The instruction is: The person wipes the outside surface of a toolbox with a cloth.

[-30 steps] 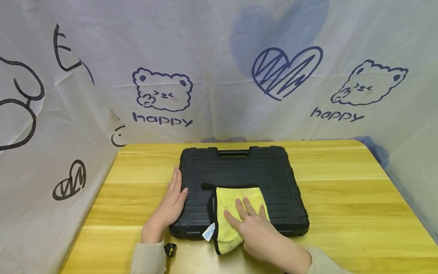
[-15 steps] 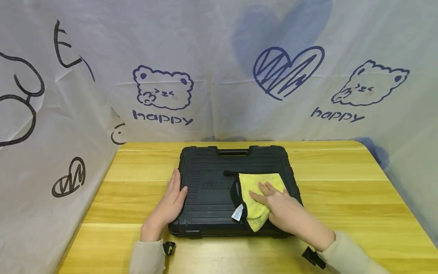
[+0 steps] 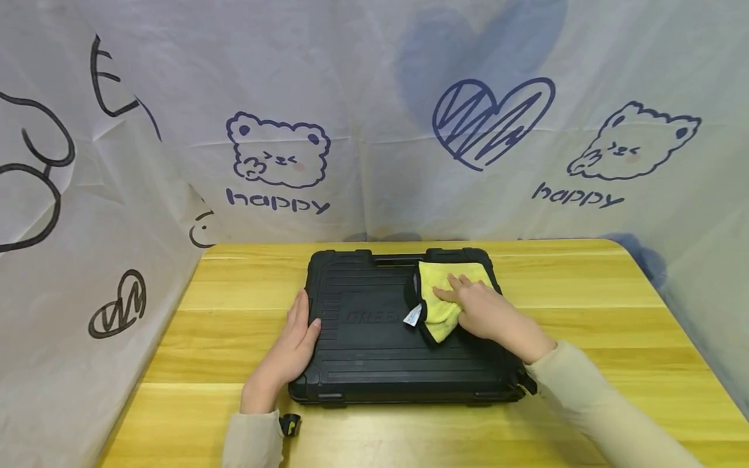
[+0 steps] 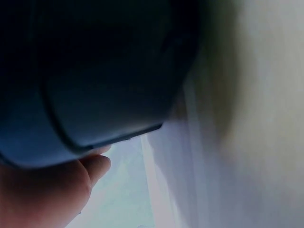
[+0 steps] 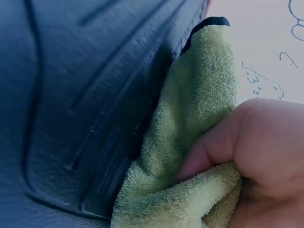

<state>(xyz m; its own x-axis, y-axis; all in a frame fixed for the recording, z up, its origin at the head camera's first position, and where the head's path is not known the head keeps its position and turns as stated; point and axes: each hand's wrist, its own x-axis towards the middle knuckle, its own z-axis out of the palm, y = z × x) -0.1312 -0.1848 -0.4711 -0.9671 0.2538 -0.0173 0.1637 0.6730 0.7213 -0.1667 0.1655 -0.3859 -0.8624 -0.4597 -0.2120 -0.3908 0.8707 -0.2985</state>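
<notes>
A black hard plastic case (image 3: 374,325) with a ribbed lid lies closed on the table. My left hand (image 3: 292,341) rests along its left side, fingers straight and thumb over the lid's edge. With fingers spread, my right hand (image 3: 482,309) presses a yellow cloth (image 3: 441,318) onto the lid's upper right part. The cloth has black edging and a white tag (image 3: 413,316). In the right wrist view the thumb lies in a fold of the fuzzy cloth (image 5: 199,90). The left wrist view shows the dark case side (image 4: 109,71) close up, with part of the left hand (image 4: 47,190) below.
The wood-grain table (image 3: 591,312) extends on both sides of the case. A white curtain (image 3: 386,175) with drawn bears and hearts hangs behind and to the left. The case's handle (image 3: 398,259) faces the back edge.
The right hand and the cloth have moved from the case's front middle to the right, then back toward the handle side. The left hand has stayed at the case's left side.
</notes>
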